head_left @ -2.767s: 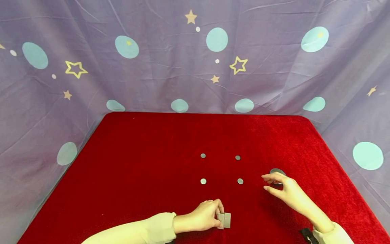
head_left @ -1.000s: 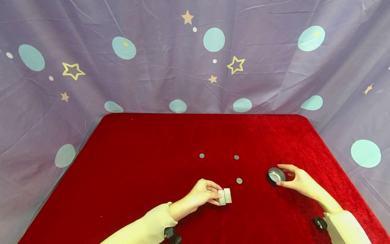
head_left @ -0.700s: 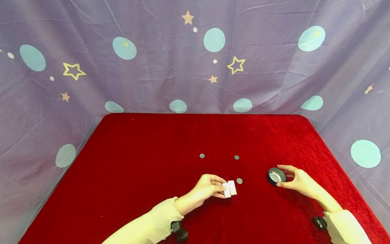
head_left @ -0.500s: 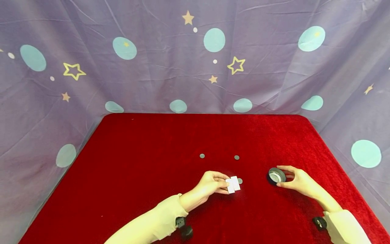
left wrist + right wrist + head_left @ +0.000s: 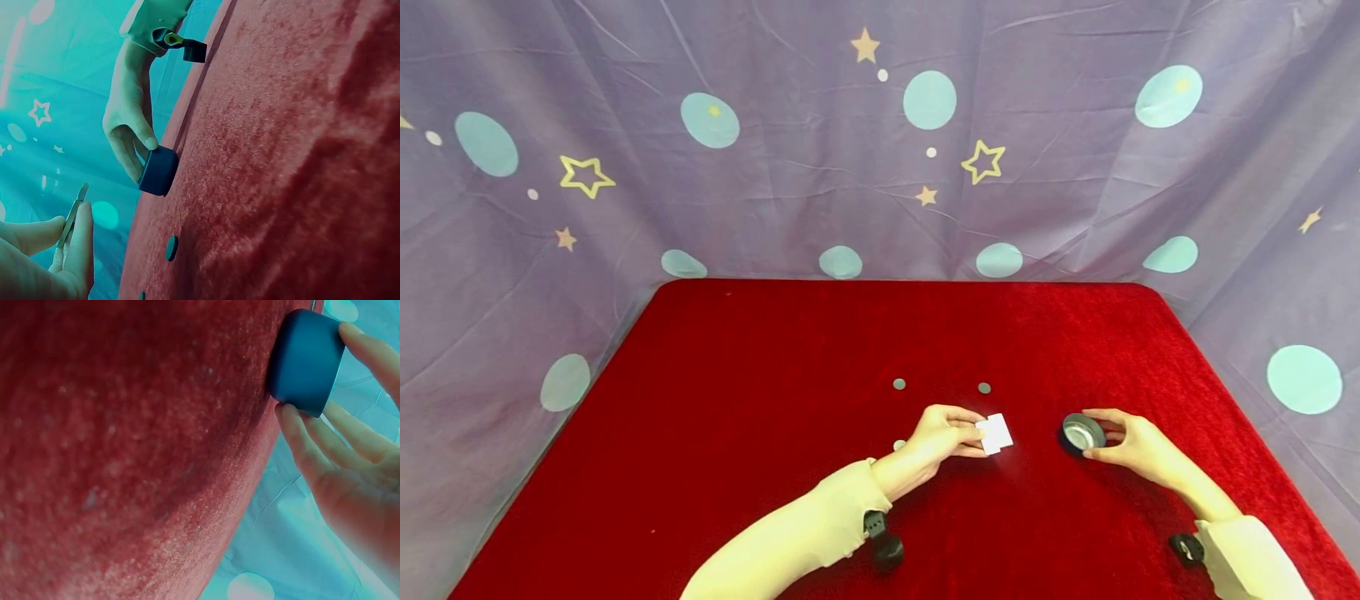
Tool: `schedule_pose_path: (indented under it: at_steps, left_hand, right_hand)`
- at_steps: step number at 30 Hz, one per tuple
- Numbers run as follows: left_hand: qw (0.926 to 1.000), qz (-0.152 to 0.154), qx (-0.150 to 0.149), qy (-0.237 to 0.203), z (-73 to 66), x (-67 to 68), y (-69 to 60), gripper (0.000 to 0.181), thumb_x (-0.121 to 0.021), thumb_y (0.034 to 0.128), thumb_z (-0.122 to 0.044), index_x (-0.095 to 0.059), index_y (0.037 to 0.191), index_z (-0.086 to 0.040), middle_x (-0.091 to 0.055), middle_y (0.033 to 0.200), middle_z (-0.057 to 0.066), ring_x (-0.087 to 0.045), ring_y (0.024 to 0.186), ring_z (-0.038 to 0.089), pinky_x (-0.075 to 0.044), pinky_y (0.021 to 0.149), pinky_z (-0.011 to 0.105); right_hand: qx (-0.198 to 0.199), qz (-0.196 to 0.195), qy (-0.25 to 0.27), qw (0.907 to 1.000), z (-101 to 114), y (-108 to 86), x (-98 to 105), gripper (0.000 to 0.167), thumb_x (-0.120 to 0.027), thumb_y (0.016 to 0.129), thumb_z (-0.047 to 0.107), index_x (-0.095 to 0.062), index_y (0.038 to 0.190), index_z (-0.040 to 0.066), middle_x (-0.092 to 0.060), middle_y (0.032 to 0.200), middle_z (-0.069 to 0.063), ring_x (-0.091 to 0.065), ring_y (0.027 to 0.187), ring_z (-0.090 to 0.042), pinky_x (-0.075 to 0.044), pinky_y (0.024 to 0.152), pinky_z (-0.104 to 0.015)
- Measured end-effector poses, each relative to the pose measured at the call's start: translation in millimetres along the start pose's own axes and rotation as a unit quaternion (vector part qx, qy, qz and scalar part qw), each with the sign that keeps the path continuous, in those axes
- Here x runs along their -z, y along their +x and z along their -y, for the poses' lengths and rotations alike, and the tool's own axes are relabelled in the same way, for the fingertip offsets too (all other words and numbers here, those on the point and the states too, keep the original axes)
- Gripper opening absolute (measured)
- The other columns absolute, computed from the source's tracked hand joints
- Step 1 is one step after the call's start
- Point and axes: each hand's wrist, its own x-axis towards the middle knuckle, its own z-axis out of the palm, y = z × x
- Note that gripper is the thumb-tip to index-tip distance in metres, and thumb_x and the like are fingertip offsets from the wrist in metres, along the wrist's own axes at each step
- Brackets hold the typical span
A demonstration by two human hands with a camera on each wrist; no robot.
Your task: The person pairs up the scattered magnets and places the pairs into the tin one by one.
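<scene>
My left hand (image 5: 942, 437) pinches two small, flat, pale rectangular pieces (image 5: 995, 434) that overlap with a stepped edge. In the left wrist view they appear edge-on as a thin piece (image 5: 74, 215) between thumb and fingers, held above the cloth. To the right, my right hand (image 5: 1138, 450) grips a small round dark tin (image 5: 1082, 433) by its side, thumb on one side and fingers on the other. Its open top shows a silvery inside, and it stands on the cloth. Small grey discs lie near my left hand: a far-left disc (image 5: 899, 384), a far-right disc (image 5: 984, 388) and a partly covered near-left disc (image 5: 899, 446).
A red plush cloth (image 5: 737, 417) covers the table. Behind and beside it hangs a purple curtain (image 5: 775, 192) with stars and dots. Black straps with small devices are on both wrists, the left one (image 5: 883, 542) close over the cloth.
My left hand has lifted the flat pieces and carried them right and away from me, toward the tin. The near-right disc is now hidden. My right hand has taken hold of the tin.
</scene>
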Motion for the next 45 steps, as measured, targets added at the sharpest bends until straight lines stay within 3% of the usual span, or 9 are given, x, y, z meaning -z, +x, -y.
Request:
schedule_pose_path:
  at_steps: [13,27,41,45]
  left_hand:
    - [0.9997,-0.005,0.019,0.011,4.4,-28.5,22.4,0.023,-0.056,0.0743,0.015,-0.057,0.097,0.018,-0.062,0.086,0.029,-0.063,0.076,0.035,-0.051,0.064,0.036]
    - [0.9996,-0.015,0.024,-0.005,14.2,-51.4,40.5,0.022,-0.057,0.0727,0.017,-0.059,0.094,0.018,-0.062,0.084,0.028,-0.062,0.077,0.037,-0.051,0.063,0.037]
    - [0.9993,-0.022,0.029,0.007,25.2,-77.0,55.5,0.020,-0.057,0.0718,0.019,-0.060,0.091,0.018,-0.061,0.079,0.030,-0.061,0.076,0.038,-0.051,0.060,0.037]
    - [0.9986,-0.036,0.039,0.000,26.7,-84.0,58.3,0.017,-0.057,0.0712,0.019,-0.061,0.088,0.017,-0.062,0.077,0.029,-0.061,0.075,0.038,-0.051,0.059,0.037]
  right_hand:
    - [-0.006,0.007,-0.009,0.9999,2,1.8,1,0.051,-0.073,0.069,0.009,-0.052,0.111,-0.012,-0.060,0.097,-0.021,-0.058,0.082,-0.004,-0.049,0.066,-0.019]
    - [-0.003,0.008,-0.011,0.9999,-2,3.4,1,0.050,-0.074,0.068,0.009,-0.053,0.109,-0.012,-0.061,0.096,-0.020,-0.059,0.080,-0.005,-0.049,0.065,-0.018]
    - [-0.034,0.026,-0.004,0.9991,2,5.3,5,0.056,-0.074,0.069,0.013,-0.050,0.112,-0.014,-0.058,0.103,-0.025,-0.061,0.084,-0.022,-0.049,0.066,-0.021]
    - [-0.036,0.033,-0.002,0.9988,3,5.8,5,0.057,-0.074,0.070,0.014,-0.049,0.113,-0.015,-0.057,0.104,-0.025,-0.060,0.086,-0.027,-0.049,0.066,-0.022]
